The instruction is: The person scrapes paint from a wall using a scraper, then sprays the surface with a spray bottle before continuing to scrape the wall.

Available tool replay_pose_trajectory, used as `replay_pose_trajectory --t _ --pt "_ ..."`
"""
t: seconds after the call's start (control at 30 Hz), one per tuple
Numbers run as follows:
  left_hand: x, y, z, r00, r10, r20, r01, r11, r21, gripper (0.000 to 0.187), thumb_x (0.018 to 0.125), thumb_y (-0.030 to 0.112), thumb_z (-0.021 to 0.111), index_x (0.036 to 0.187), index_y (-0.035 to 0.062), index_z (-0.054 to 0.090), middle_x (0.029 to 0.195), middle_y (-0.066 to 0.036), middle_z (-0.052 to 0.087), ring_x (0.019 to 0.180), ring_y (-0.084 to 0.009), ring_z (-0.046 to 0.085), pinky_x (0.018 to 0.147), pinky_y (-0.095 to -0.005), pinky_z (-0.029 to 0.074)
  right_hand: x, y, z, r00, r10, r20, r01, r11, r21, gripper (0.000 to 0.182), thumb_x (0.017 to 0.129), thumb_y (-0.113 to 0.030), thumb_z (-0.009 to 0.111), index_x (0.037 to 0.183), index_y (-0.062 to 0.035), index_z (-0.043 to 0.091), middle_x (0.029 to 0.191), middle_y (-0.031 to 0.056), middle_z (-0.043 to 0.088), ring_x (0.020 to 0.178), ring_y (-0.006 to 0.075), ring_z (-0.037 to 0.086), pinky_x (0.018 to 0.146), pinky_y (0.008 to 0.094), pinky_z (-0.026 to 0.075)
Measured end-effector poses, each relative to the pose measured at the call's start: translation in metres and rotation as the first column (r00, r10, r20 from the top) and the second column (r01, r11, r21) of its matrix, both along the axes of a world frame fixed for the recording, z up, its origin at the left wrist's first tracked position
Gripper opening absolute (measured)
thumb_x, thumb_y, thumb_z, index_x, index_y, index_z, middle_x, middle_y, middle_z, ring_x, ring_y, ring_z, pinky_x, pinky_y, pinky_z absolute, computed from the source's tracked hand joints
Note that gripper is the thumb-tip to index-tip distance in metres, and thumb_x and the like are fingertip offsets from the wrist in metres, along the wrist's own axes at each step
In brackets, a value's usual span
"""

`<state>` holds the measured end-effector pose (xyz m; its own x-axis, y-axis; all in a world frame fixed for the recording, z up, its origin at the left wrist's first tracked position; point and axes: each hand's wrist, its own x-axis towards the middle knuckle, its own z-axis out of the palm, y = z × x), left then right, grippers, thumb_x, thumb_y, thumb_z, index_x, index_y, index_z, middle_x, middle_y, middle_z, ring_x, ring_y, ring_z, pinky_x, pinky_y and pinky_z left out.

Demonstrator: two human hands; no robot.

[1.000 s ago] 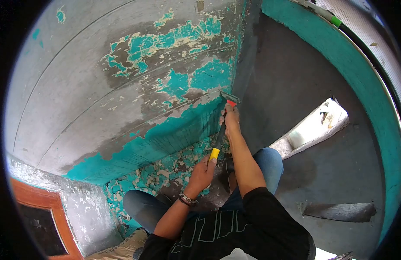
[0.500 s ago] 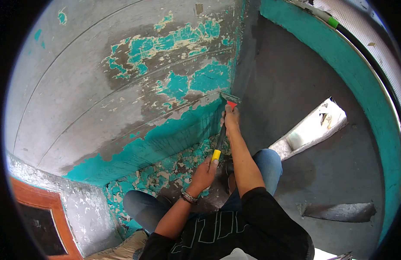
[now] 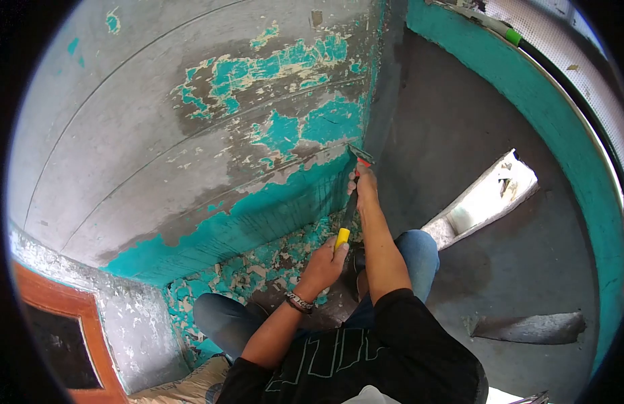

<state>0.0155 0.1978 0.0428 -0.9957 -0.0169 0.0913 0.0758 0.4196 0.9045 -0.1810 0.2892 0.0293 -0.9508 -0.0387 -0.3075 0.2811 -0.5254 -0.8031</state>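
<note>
A paint scraper [image 3: 349, 205] with a black shaft, a yellow butt and a red neck is pressed blade-first against a grey wall [image 3: 157, 148] with peeling turquoise paint. Its metal blade [image 3: 360, 154] touches the wall close to the corner. My left hand [image 3: 322, 266] grips the yellow end of the handle; a bracelet is on that wrist. My right hand [image 3: 363, 185] grips the shaft just behind the blade. I am crouched, with both knees in blue jeans below the hands.
Turquoise paint flakes [image 3: 258, 266] litter the floor at the wall's foot. A white trough-shaped opening [image 3: 484, 198] lies in the dark floor to the right. A turquoise ledge [image 3: 561, 114] curves along the right. An orange door frame [image 3: 89, 337] is at lower left.
The view has shifted slightly. The scraper and both hands have moved a little to the right and down along the wall, and the blade stays against it.
</note>
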Motion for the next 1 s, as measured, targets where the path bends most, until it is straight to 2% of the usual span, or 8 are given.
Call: replay_pose_trajectory --t 0.13,0.17,0.23,0.3,0.4,0.53,0.8,1.0 --pt "-0.001 -0.008 -0.006 0.995 -0.04 0.089 0.031 0.994 0.103 0.034 0.094 0.027 0.044 0.105 -0.0039 0.052 0.075 -0.021 0.057 0.072 -0.0373 0.058 0.067 -0.0389 0.044 0.003 -0.004 0.006 0.995 -0.081 -0.051 0.087 0.987 0.135 0.019 0.093 -0.026 0.047 0.087 -0.0079 0.046 0.065 0.0015 0.048 0.044 0.0117 0.043 0.039 0.0274 0.038" --pt "-0.004 -0.012 -0.009 0.982 -0.061 0.178 0.029 0.984 0.174 0.034 0.094 0.028 0.044 0.105 -0.0038 0.053 0.073 -0.02 0.056 0.07 -0.0348 0.057 0.065 -0.0388 0.043 0.001 -0.004 0.004 0.996 -0.076 -0.055 0.083 0.988 0.133 0.019 0.093 -0.026 0.047 0.087 -0.0079 0.046 0.065 0.0015 0.048 0.044 0.0117 0.043 0.039 0.0274 0.038" --pt "-0.007 -0.017 -0.017 0.963 -0.08 0.258 0.016 0.97 0.241 0.035 0.094 0.028 0.043 0.104 -0.0037 0.053 0.072 -0.019 0.055 0.067 -0.0323 0.056 0.063 -0.0388 0.042 -0.004 -0.001 0.003 0.971 -0.219 -0.098 0.237 0.942 0.239 0.018 0.093 -0.024 0.047 0.089 -0.0072 0.045 0.064 0.0019 0.047 0.044 0.0115 0.043 0.038 0.0268 0.037" --pt "-0.011 -0.017 -0.01 0.99 0.003 0.143 -0.021 0.992 0.128 0.036 0.095 0.031 0.043 0.103 -0.0031 0.053 0.069 -0.018 0.054 0.063 -0.029 0.055 0.06 -0.0392 0.041 -0.002 0.002 0.005 0.972 -0.222 -0.077 0.233 0.952 0.198 0.018 0.093 -0.024 0.048 0.09 -0.0071 0.045 0.065 0.0022 0.047 0.045 0.0115 0.044 0.038 0.0267 0.038" --pt "-0.011 -0.024 -0.019 0.989 -0.026 0.147 0.028 1.0 -0.012 0.038 0.094 0.032 0.045 0.103 -0.0034 0.053 0.068 -0.018 0.055 0.062 -0.0289 0.057 0.058 -0.0386 0.042 0.003 0.002 0.002 0.977 -0.193 -0.087 0.202 0.973 0.115 0.019 0.093 -0.025 0.047 0.095 -0.0069 0.043 0.067 0.0029 0.047 0.044 0.0121 0.043 0.037 0.0277 0.037" --pt "0.01 -0.023 -0.014 0.998 0.022 0.057 -0.022 1.0 0.006 0.038 0.094 0.033 0.046 0.105 -0.0036 0.052 0.067 -0.018 0.057 0.061 -0.0317 0.058 0.056 -0.0385 0.043 0.01 -0.006 -0.003 0.974 -0.163 -0.157 0.152 0.985 -0.082 0.02 0.094 -0.025 0.046 0.1 -0.0075 0.041 0.071 0.0038 0.047 0.045 0.0126 0.042 0.039 0.0294 0.037" --pt "-0.004 -0.031 -0.023 0.986 0.052 0.16 -0.03 0.991 -0.133 0.035 0.094 0.032 0.045 0.108 0.001 0.052 0.07 -0.017 0.059 0.064 -0.0333 0.06 0.057 -0.0412 0.044 0.005 -0.011 0.008 0.963 -0.221 -0.157 0.228 0.973 0.028 0.017 0.093 -0.022 0.047 0.096 -0.007 0.04 0.075 0.0043 0.047 0.048 0.0124 0.044 0.041 0.0289 0.037" --pt "-0.011 -0.027 -0.022 0.99 0.028 0.139 -0.012 0.993 -0.12 0.035 0.095 0.033 0.043 0.108 0.0015 0.051 0.073 -0.018 0.058 0.068 -0.0345 0.059 0.06 -0.0419 0.044 -0.001 -0.005 0.008 0.952 -0.251 -0.176 0.267 0.961 0.073 0.017 0.093 -0.021 0.047 0.094 -0.0064 0.038 0.073 0.0044 0.046 0.046 0.0131 0.043 0.04 0.0288 0.036"
